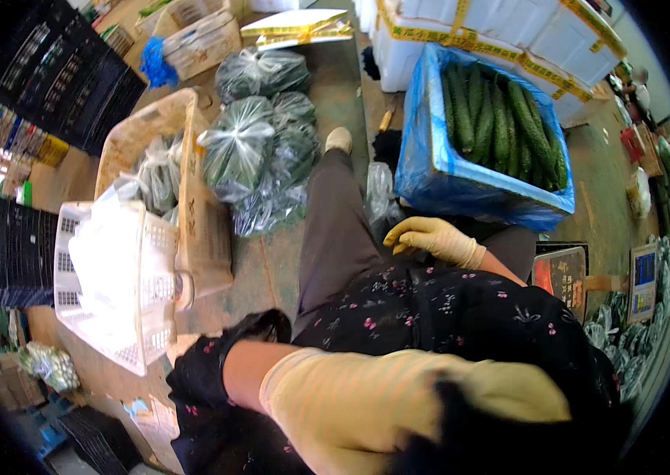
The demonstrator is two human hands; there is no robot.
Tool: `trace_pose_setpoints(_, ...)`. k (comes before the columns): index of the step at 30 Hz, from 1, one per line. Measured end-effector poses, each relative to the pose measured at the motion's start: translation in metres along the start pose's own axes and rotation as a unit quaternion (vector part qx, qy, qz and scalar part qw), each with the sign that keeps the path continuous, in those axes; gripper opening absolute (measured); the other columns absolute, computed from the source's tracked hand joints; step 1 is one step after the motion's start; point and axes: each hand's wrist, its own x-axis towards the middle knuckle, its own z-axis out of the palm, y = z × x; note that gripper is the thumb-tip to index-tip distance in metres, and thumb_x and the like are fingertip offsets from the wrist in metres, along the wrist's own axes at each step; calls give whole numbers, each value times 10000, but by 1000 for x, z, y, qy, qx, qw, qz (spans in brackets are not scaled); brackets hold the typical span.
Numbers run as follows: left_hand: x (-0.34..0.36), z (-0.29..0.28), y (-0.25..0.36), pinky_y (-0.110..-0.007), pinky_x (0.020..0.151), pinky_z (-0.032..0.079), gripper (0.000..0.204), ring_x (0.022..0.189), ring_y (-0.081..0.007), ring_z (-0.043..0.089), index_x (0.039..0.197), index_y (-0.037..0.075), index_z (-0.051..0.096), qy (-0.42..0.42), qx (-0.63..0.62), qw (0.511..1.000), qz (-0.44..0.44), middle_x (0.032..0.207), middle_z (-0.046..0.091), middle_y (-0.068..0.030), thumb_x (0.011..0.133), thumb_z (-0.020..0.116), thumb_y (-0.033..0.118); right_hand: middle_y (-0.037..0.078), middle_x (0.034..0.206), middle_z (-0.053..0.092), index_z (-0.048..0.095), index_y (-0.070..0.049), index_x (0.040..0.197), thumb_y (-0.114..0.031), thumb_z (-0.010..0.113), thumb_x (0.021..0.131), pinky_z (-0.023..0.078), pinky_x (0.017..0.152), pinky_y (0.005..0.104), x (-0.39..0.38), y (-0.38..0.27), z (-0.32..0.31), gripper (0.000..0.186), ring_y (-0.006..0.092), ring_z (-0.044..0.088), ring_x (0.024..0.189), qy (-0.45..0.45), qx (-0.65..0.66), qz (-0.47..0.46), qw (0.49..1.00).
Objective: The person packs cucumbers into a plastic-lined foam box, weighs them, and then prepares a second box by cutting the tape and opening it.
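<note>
My left hand (430,396), in a pale yellow knitted glove, is raised close to the camera across my body. A dark blurred shape covers part of it, and its fingers cannot be made out. My right hand (434,239), in a similar glove, lies over my lap with loosely bent, parted fingers and nothing visible in it. Just beyond it stands a foam box lined with blue plastic (481,194), filled with long green cucumbers (501,119). Between my legs is a bunched clear plastic bag (380,186).
Bagged green vegetables (244,146) lie on the floor left of my leg. Beside them stand a tan crate (208,214) and a white basket (157,309) holding white plastic. White foam boxes (501,39) are stacked behind the cucumbers. A scale (560,273) with a display (643,281) sits at right.
</note>
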Motion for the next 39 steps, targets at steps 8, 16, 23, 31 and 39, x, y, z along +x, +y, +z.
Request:
trace_pose_setpoints(8, -5, -24, 10, -290, 801, 455, 206, 848, -183, 575, 1053, -17, 579, -3, 36, 999, -12, 907, 628, -82, 863, 521, 39, 126, 1098, 605, 572, 34, 1112, -131, 502, 905, 460, 891, 298, -2, 2, 2, 274, 181, 578, 996, 4, 8, -4, 1000)
trace_pose_setpoints(16, -13, -41, 11, -286, 805, 452, 203, 843, -181, 575, 1053, -19, 581, 4, 74, 997, -25, 902, 631, -83, 871, 513, 39, 87, 1074, 618, 590, 13, 1105, -157, 505, 909, 474, 852, 256, -2, 14, -4, 273, 134, 585, 955, 13, 2, -23, 1000)
trace_pose_setpoints(23, -49, -62, 55, -283, 809, 449, 201, 839, -180, 575, 1053, -22, 583, 121, 273, 952, -73, 897, 634, -83, 878, 506, 40, 91, 1090, 614, 595, -16, 1111, -179, 487, 911, 451, 890, 281, 0, -3, 2, 279, 157, 586, 978, 21, -79, 6, 997)
trace_pose_setpoints(31, -106, -184, 152, -258, 659, 449, 204, 731, -110, 523, 947, -50, 583, 365, 710, 559, -224, 818, 613, -73, 821, 428, -11, 112, 1052, 621, 587, 16, 1061, -124, 487, 890, 476, 804, 277, -4, -15, -17, 243, 173, 608, 906, 96, -16, -42, 994)
trace_pose_setpoints(39, -141, -199, 148, -396, 958, 402, 514, 1068, -337, 550, 1221, 96, 527, 276, 719, 308, -558, 1209, 528, -208, 797, 539, 388, 72, 1034, 615, 598, -26, 1075, -149, 534, 879, 451, 859, 298, -38, -84, -38, 240, 163, 570, 935, 210, -137, -222, 942)
